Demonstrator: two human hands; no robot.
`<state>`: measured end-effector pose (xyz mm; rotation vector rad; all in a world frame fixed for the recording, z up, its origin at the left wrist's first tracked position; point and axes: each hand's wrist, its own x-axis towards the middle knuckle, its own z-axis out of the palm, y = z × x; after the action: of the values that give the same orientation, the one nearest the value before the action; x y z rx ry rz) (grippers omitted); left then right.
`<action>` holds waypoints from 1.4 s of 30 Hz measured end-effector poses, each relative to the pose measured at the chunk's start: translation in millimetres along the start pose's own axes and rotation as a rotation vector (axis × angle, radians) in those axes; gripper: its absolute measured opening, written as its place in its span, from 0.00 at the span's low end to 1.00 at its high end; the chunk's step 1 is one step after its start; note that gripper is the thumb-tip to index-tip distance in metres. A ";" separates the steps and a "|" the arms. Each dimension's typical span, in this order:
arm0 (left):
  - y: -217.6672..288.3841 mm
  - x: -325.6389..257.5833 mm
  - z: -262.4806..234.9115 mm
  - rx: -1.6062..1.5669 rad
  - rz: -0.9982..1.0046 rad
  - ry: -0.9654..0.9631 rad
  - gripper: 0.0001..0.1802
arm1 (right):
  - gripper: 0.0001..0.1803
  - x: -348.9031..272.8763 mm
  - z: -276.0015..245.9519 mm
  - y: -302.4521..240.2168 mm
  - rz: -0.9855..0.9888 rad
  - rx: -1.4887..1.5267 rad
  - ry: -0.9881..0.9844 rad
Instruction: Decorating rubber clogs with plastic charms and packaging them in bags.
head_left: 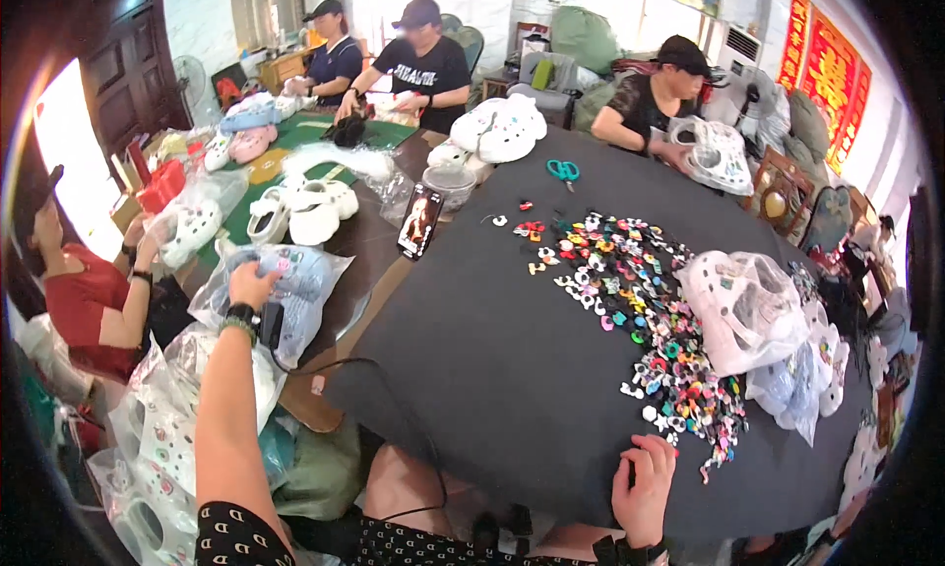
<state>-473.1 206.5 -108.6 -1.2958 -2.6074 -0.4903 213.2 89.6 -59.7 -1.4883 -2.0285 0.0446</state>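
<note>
Bagged shoes (pixel 295 285) (pale blue) under left hand (pixel 252 283).

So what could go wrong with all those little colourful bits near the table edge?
The small colourful charms spread right down to the edge of the dark table, beside the right hand; a nudge might knock some off. The left hand reaches across to a bagged shoe, and the black cable trailing from that wrist could perhaps snag. The phone standing propped up might tip.

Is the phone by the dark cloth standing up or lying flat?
Standing up. The phone leans tilted at the edge of the dark cloth, its lit screen facing the person; its support is hidden.
</note>
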 end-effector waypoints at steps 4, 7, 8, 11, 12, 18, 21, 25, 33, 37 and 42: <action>20.2 -29.7 -17.5 -0.136 0.165 0.293 0.11 | 0.08 -5.2 3.2 17.3 -0.050 -0.007 0.048; 39.0 -57.1 -62.5 -0.314 0.218 0.409 0.13 | 0.07 -6.2 1.3 19.3 -0.066 0.032 0.071; 42.7 -62.8 -80.5 -0.222 0.169 0.400 0.13 | 0.07 -5.1 2.3 19.5 -0.085 0.038 0.082; 78.2 -89.5 -139.3 -0.144 0.236 0.418 0.15 | 0.07 -4.8 2.0 20.7 -0.085 0.021 0.077; 96.8 -99.6 -155.2 -0.204 0.360 0.501 0.14 | 0.07 -6.1 1.6 21.1 -0.074 0.023 0.076; 196.8 -149.0 -228.9 -0.343 0.562 0.495 0.11 | 0.08 -10.6 5.2 25.5 -0.096 0.026 0.120; 244.3 -172.3 -241.2 -0.508 0.613 0.471 0.12 | 0.08 -10.8 6.7 25.6 -0.119 0.046 0.145; 303.9 -199.0 -221.4 -0.638 0.577 0.400 0.14 | 0.06 -12.4 8.2 26.6 -0.129 0.066 0.174; 357.9 -291.9 -161.6 -0.762 0.927 -0.053 0.26 | 0.13 -16.7 0.4 30.4 -0.122 0.134 0.203; 336.4 -288.4 -169.5 -0.421 0.811 0.331 0.31 | 0.14 -17.7 -1.8 28.0 -0.147 0.141 0.199; 275.8 -249.7 -145.1 -0.423 0.507 0.322 0.31 | 0.14 -15.6 -0.9 26.4 -0.146 0.151 0.188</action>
<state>-99.5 123.8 5.9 -1.7524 -1.8773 -1.0800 238.9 85.3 -75.8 -1.2025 -1.9306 -0.0022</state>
